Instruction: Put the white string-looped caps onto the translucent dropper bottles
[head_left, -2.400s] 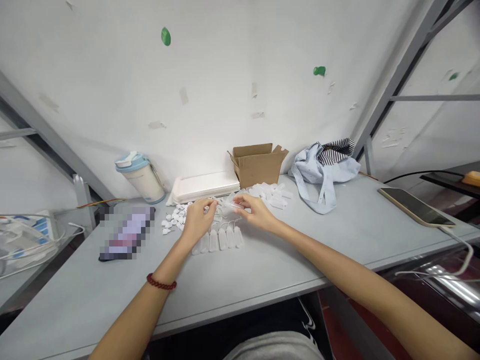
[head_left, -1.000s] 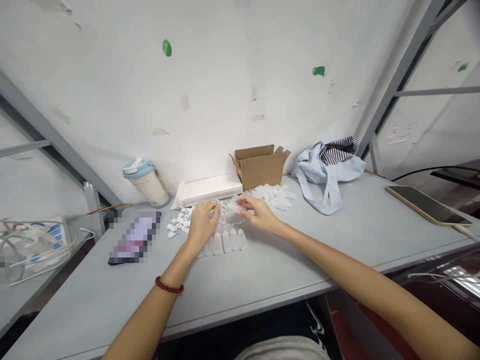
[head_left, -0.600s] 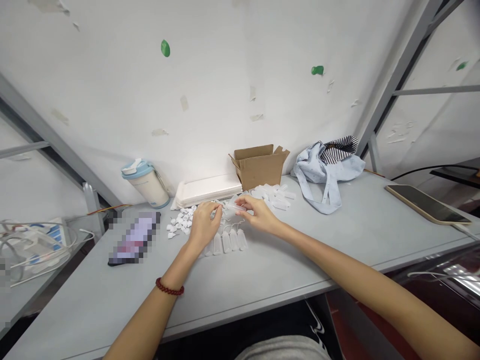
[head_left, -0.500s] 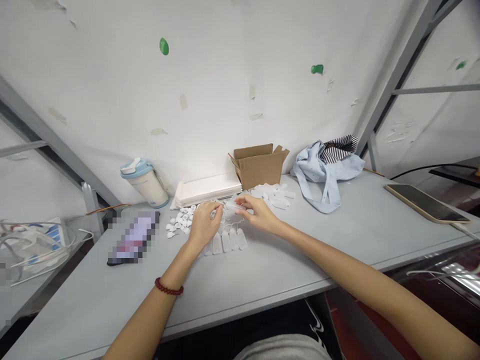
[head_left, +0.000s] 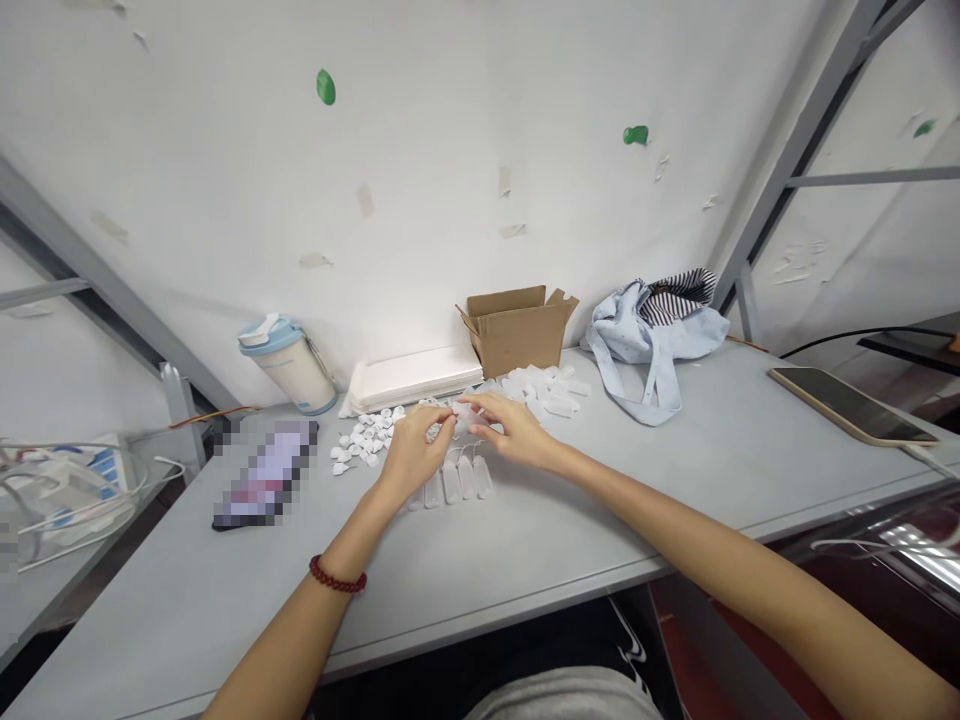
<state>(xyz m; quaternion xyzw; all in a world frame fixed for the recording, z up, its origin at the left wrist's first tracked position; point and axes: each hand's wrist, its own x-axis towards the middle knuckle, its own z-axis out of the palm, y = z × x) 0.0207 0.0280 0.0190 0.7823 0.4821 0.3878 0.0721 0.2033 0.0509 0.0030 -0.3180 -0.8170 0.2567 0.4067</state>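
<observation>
My left hand (head_left: pixel 414 452) and my right hand (head_left: pixel 510 428) meet over the middle of the grey table (head_left: pixel 525 540). Both pinch a small clear plastic tube (head_left: pixel 460 410) between their fingertips, the left at one end, the right at the other. Just below the hands lies a row of several clear tubes with white loops (head_left: pixel 456 482). A scatter of small white caps (head_left: pixel 361 440) lies left of my left hand. A heap of loose clear tubes (head_left: pixel 547 390) lies beyond my right hand.
An open cardboard box (head_left: pixel 517 328) and a stack of white trays (head_left: pixel 409 378) stand at the wall. A blue-lidded cup (head_left: pixel 289 362) and a blurred phone (head_left: pixel 264 472) are to the left. A light blue bag (head_left: pixel 651 330) and a tablet (head_left: pixel 851 405) lie right.
My two hands have drawn closer together, fingertips now almost touching around the small tube. The view shifted slightly; nothing else on the table moved.
</observation>
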